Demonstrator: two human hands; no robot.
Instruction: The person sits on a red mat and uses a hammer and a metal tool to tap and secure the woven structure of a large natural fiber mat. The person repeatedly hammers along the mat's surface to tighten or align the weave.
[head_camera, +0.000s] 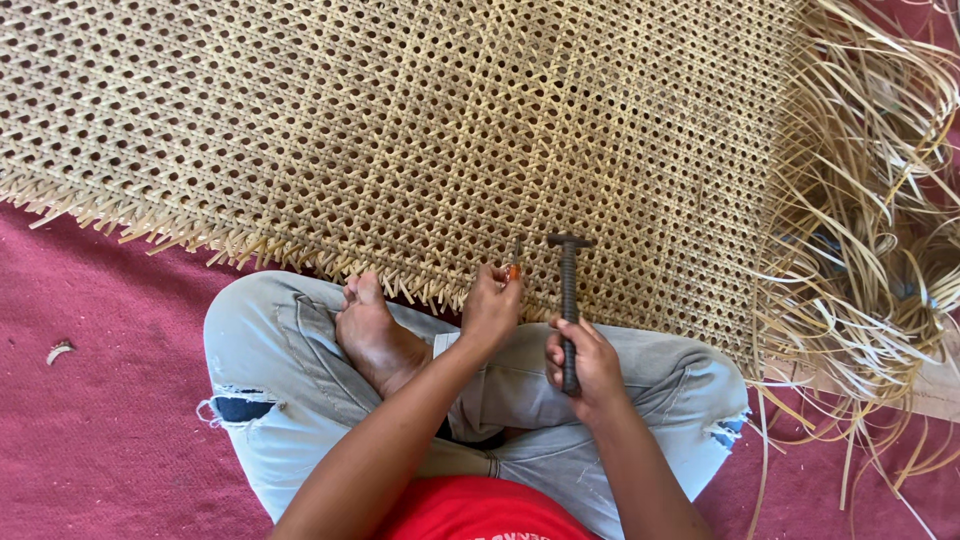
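Observation:
A large sheet of woven cane mesh (420, 130) lies on the floor in front of me, its frayed near edge reaching my crossed legs. My left hand (490, 308) pinches a thin metal pin (516, 252) with an orange tip, standing upright on the mesh near its edge. Just to the right, my right hand (585, 365) grips the shaft of a dark metal hammer-like tool (569, 300), its T-shaped head raised beside the pin. Both hands sit above my knees.
A maroon carpet (100, 420) covers the floor. Loose cane strips (870, 250) fan out in a tangle at the mesh's right end. A pale board (935, 385) lies under them at the right. A small cane scrap (59, 350) lies at left.

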